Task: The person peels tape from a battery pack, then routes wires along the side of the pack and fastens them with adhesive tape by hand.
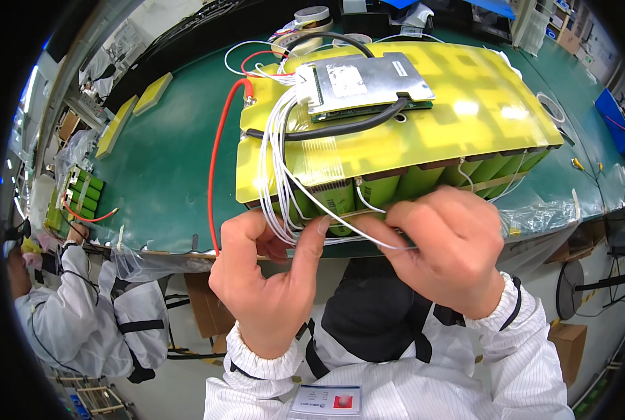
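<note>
We have the pack (410,143) on the table (165,168), the board (361,80) on top, left of the pack's middle. Wires (274,161) run from the board's left side over the pack's near edge. There, our left hand (270,273) is left of our right hand (442,241). Behind the pack we see rolls (312,15); to its left, two blocks (116,126), and left and nearer, cells (85,194), with a co-worker (74,308) before them.
</note>
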{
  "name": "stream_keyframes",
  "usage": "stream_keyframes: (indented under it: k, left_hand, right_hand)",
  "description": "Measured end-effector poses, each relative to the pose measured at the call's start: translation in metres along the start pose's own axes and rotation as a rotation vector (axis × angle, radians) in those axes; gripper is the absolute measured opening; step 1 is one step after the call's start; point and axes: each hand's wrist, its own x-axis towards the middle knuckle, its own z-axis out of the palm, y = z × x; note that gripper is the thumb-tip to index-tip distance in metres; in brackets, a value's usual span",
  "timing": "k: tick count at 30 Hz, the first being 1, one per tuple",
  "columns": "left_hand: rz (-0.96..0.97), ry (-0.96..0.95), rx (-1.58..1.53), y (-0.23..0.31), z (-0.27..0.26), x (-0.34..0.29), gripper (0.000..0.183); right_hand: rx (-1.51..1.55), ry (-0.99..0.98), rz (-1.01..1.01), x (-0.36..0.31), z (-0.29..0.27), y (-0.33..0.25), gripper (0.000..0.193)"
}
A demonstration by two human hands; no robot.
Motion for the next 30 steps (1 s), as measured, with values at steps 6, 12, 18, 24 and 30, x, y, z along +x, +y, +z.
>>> stream_keyframes:
  k: [6,12,18,24,30]
  left_hand:
    - [-0.05,0.005,0.049,0.004,-0.001,-0.002,0.033]
    - [0.035,0.021,0.177,0.009,-0.002,-0.008,0.021]
    - [-0.051,-0.036,0.095,0.015,-0.002,-0.007,0.014]
    - [-0.13,-0.076,-0.056,0.014,-0.005,-0.007,0.012]
    - [-0.102,-0.07,-0.065,0.014,-0.006,-0.008,0.014]
  right_hand:
    - [0.252,-0.04,-0.173,-0.007,-0.018,0.002,0.025]
    - [0.079,-0.098,-0.344,-0.011,-0.014,0.006,0.039]
    - [0.013,-0.187,-0.36,-0.005,-0.005,0.0,0.034]
    - [-0.038,-0.247,-0.333,0.003,-0.003,-0.006,0.029]
    - [-0.074,-0.253,-0.344,0.004,-0.001,-0.009,0.029]
